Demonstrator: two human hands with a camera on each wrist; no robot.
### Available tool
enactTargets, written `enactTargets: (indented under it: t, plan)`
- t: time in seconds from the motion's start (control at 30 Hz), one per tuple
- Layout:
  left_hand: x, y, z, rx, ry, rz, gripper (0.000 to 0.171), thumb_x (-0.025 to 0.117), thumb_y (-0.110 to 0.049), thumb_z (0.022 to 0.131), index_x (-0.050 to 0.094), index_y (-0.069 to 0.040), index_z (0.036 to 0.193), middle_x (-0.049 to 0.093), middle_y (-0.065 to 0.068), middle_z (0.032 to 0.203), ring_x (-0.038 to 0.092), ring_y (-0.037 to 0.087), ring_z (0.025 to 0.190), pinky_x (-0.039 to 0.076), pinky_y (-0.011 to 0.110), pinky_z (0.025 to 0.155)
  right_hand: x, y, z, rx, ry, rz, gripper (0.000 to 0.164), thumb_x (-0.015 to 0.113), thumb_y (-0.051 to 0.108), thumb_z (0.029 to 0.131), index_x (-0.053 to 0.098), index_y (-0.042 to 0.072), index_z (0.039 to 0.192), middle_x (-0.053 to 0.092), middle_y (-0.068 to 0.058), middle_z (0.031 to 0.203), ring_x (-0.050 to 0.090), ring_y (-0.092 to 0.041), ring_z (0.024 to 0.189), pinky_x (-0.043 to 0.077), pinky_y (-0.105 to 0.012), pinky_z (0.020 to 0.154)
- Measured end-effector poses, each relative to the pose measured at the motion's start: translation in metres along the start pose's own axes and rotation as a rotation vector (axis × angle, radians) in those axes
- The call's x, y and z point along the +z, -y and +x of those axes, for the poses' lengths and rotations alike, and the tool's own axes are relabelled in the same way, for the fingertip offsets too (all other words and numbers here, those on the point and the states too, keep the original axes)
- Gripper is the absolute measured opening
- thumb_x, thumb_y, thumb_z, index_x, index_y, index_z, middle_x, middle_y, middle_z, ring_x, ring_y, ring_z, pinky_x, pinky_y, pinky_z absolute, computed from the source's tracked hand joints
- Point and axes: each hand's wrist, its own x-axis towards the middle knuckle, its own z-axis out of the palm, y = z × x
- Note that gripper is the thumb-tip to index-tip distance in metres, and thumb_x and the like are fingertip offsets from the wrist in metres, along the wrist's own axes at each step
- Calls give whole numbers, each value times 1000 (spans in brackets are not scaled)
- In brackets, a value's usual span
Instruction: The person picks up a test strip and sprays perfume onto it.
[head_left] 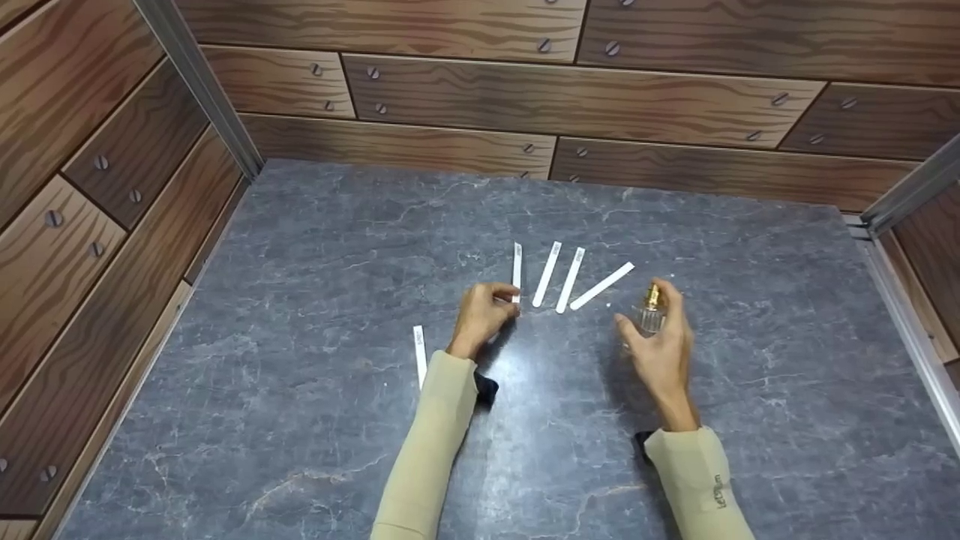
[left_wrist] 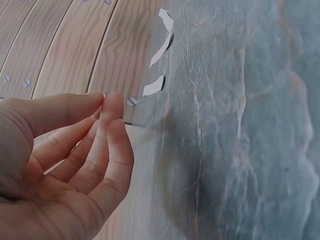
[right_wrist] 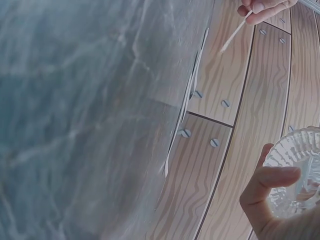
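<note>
My left hand (head_left: 484, 315) pinches the lower end of a white paper test strip (head_left: 517, 262) between thumb and fingertips. That strip (right_wrist: 235, 34) slants away from the fingers in the right wrist view; in the left wrist view the fingers mostly hide it. My right hand (head_left: 664, 349) holds a clear glass perfume bottle (head_left: 651, 320) with a gold spray top (head_left: 653, 295), its index finger at the top. The bottle's ribbed glass base (right_wrist: 295, 150) faces the right wrist camera. Three more test strips (head_left: 547, 274) lie between the hands.
Another white strip (head_left: 419, 352) lies left of my left forearm, partly covered by the sleeve (head_left: 431, 442). The grey marbled table (head_left: 337, 247) is bounded by wood-patterned walls (head_left: 450, 90) at the back and sides.
</note>
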Motion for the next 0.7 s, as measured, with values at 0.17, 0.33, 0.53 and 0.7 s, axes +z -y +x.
enactTargets:
  t: [0.17,0.33,0.53,0.7]
  plan:
    - [1,2,5,-23,-26,-7,23,68,9,82,76,6,103,74,15,92,71,21,77,54,21,66,1,0,0,-1,-12,19,66,81,-8,78,52,1,137,63,-26,121,59,-26,90,48,-14,65]
    - [3,3,8,-70,-54,-74,20,64,11,86,75,8,102,73,16,86,73,27,72,55,22,59,0,1,1,12,-19,23,67,81,-7,78,51,2,138,63,-27,124,60,-29,96,46,-20,76]
    - [4,4,10,-122,-81,-164,14,63,11,92,73,12,101,72,16,80,72,22,66,60,28,60,-2,1,0,5,-22,11,68,82,-7,77,51,2,138,64,-26,121,60,-28,90,47,-19,71]
    - [4,4,11,-170,-86,-199,17,58,11,94,73,12,104,69,12,74,65,12,56,58,25,54,-1,0,-1,5,-21,18,68,81,-7,77,51,1,137,65,-27,117,58,-25,88,45,-18,72]
